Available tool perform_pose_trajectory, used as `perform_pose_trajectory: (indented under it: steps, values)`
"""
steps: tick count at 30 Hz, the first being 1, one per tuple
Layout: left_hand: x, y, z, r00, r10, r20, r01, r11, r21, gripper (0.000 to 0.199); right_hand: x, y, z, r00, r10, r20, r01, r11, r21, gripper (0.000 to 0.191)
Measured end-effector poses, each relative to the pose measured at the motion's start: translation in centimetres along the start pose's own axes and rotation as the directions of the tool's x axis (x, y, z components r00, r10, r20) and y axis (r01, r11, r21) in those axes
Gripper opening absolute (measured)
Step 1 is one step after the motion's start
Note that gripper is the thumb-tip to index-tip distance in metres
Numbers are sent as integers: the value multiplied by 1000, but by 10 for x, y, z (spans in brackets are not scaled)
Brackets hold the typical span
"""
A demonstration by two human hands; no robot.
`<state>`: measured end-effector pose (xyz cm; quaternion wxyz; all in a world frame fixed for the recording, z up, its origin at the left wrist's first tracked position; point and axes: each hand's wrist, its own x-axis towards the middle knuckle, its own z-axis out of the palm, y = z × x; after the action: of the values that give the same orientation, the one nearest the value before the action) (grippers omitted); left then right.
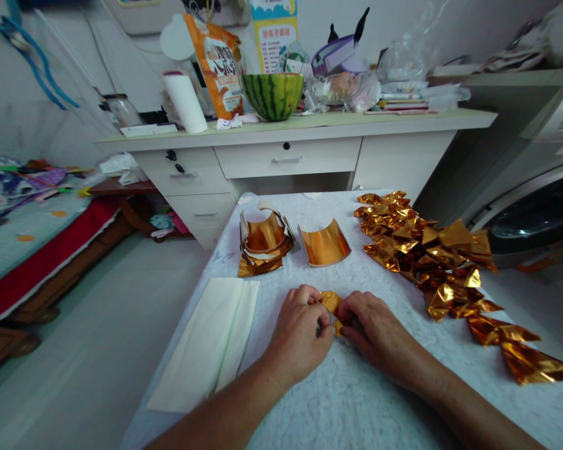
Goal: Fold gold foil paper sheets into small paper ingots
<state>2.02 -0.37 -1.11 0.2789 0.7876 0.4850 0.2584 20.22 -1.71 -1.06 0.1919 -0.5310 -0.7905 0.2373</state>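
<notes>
Near the middle of the cloth-covered table, a small piece of gold foil is pinched between both hands. My left hand grips its left side with curled fingers. On the other side, my right hand holds the foil with thumb and fingers together. A curved gold sheet lies just beyond the hands. To its left is a stack of curled gold sheets. Folded white paper lies left of my left hand. Many twisted gold foil pieces form a pile along the right side.
Behind the table stands a white cabinet bearing a watermelon half, an orange bag and a white roll. A washing machine is at the right, a bed at the left.
</notes>
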Motion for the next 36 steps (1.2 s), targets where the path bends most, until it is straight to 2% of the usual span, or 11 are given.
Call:
perform_pose_trajectory:
  steps: [21, 36]
  values:
    - [-1, -2, -5, 999, -3, 53, 5, 999, -45, 14, -2, -2, -4, 997, -75, 21, 75, 997, -30, 4]
    - [-1, 1, -3, 999, -9, 41, 9, 1000, -4, 14, 1, -4, 0, 1000, -20, -6, 20, 999, -46, 9]
